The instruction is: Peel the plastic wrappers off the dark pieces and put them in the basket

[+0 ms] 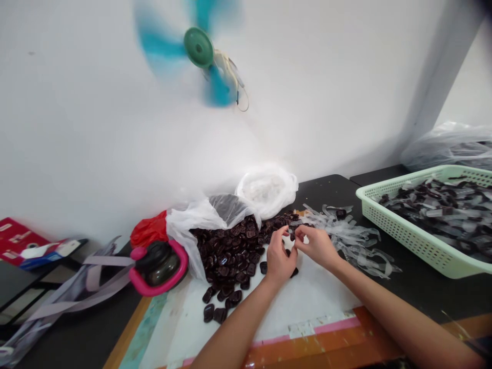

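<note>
My left hand (279, 258) and my right hand (315, 244) meet over the table, fingers pinched together on a small dark piece (292, 237) held between them. Just left of them spreads a pile of small dark glossy pieces (230, 256), spilling from a clear plastic bag (207, 215). Right of my right hand lies a heap of clear plastic strips (346, 230). Both hands hover above a white sheet (307, 302) on the table.
A pale green basket (411, 230) filled with dark pieces in clear strips sits at the right. A white bag (267, 190) stands behind the pile. A pink-rimmed dark bottle (159, 266) and red bag (148, 230) lie left. A blue fan (199, 47) spins on the wall.
</note>
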{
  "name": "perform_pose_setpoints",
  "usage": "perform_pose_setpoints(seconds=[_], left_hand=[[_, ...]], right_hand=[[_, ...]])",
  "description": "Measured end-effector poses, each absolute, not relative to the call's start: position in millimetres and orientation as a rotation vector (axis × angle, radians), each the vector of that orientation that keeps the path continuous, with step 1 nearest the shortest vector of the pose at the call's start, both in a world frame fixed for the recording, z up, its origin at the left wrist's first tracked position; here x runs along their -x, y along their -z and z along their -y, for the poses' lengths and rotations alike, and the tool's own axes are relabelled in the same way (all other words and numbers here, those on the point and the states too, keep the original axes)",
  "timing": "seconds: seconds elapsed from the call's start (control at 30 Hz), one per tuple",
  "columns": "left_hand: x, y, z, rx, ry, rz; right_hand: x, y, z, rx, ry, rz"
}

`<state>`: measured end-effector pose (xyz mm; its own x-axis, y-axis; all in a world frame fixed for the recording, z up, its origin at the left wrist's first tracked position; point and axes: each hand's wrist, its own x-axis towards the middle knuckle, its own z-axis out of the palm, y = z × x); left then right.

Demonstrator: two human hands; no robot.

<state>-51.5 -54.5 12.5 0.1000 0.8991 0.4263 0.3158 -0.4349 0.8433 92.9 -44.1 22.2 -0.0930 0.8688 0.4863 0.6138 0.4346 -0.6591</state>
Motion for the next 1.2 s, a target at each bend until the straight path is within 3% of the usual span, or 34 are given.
perform_pose_setpoints(seconds=[0.4, 0.7, 1.07, 1.2], left_hand=[[60, -18, 43, -1.721, -1.373, -1.168], [58, -5, 33, -1.361, -1.084, -0.865], [59, -14, 37, -1.015, -1.11, -0.742], [56, -13, 40, -1.031, -1.08, -0.722]], right_hand=[[-108, -30, 36, 1.003, -1.193, 1.43], [-113, -36, 35, 0.868, -0.771, 1.856], [-106, -30, 37, 0.923, -0.778, 1.763], [-104, -29, 37, 0.944, -0.582, 1.812]])
